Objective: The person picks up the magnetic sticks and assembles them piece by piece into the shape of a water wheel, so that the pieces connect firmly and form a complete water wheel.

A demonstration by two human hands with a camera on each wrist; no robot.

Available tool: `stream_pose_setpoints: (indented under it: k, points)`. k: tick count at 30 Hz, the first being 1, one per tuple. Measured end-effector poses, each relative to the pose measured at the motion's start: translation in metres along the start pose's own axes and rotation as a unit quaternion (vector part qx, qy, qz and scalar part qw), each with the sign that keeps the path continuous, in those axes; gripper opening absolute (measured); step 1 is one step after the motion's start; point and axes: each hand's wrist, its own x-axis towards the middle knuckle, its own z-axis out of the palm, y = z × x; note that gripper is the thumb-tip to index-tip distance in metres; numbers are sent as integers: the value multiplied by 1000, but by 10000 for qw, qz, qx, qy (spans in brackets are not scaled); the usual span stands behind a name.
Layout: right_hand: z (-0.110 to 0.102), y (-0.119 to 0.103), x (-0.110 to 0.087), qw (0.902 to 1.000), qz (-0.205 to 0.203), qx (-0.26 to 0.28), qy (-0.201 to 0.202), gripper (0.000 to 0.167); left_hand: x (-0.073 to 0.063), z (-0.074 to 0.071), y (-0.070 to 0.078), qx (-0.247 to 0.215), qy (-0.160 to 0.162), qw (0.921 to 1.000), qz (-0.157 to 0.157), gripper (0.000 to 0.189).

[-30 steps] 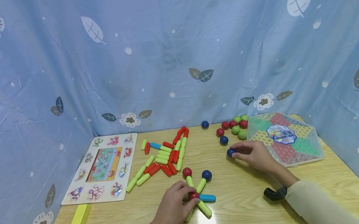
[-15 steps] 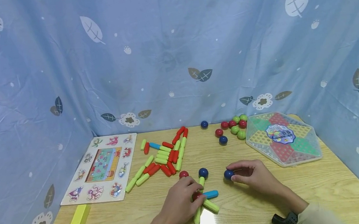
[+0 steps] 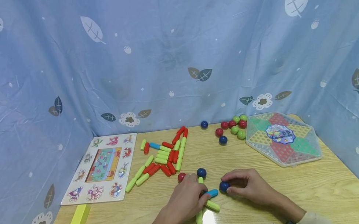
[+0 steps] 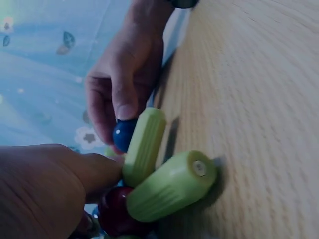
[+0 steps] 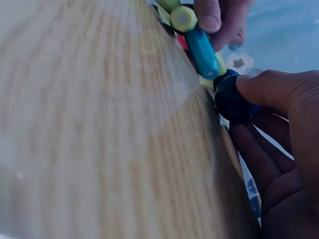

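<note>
My left hand (image 3: pixel 186 200) grips the middle of a star of magnetic rods and balls; its dark red centre ball (image 4: pixel 118 211) shows in the left wrist view. Light green rods (image 3: pixel 212 205) and a short blue rod (image 3: pixel 212 193) stick out from this ball. A blue ball (image 3: pixel 201 172) tips the far green rod, and a red ball (image 3: pixel 181 177) stands beyond my left fingers. Between thumb and fingers, my right hand (image 3: pixel 254 188) pinches another blue ball (image 3: pixel 224 186), close to the blue rod's free end. My left hand hides part of the star.
Loose green and red rods (image 3: pixel 171 153) lie in a group behind my left hand. Several balls (image 3: pixel 234 129) sit at the back right beside a Chinese checkers box (image 3: pixel 282 139). At left are a picture puzzle board (image 3: pixel 101 169) and a yellow block (image 3: pixel 80 216).
My right hand has brought the blue ball toward me and leftward, up close to the blue rod. My left hand has shifted slightly right and turned the star.
</note>
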Motion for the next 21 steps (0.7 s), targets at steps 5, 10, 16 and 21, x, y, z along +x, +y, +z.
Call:
stream_pose_setpoints:
  k: [5,10,16,21]
  points:
    - [3,-1,2,10000,-58,1,-59,34,3,-1,3,80,-61,9999,-123,16]
    - [4,-1,2,9999,-58,14,-101,34,2,0,4,191,5,9998,-109,16]
    - [7,-2,5,9999,-66,-61,-95,34,0,3,4,195,207,9996,-60,16]
    - [10,-2,6,9997,-102,-204,-44,33,0,6,2,213,256,9994,3,17]
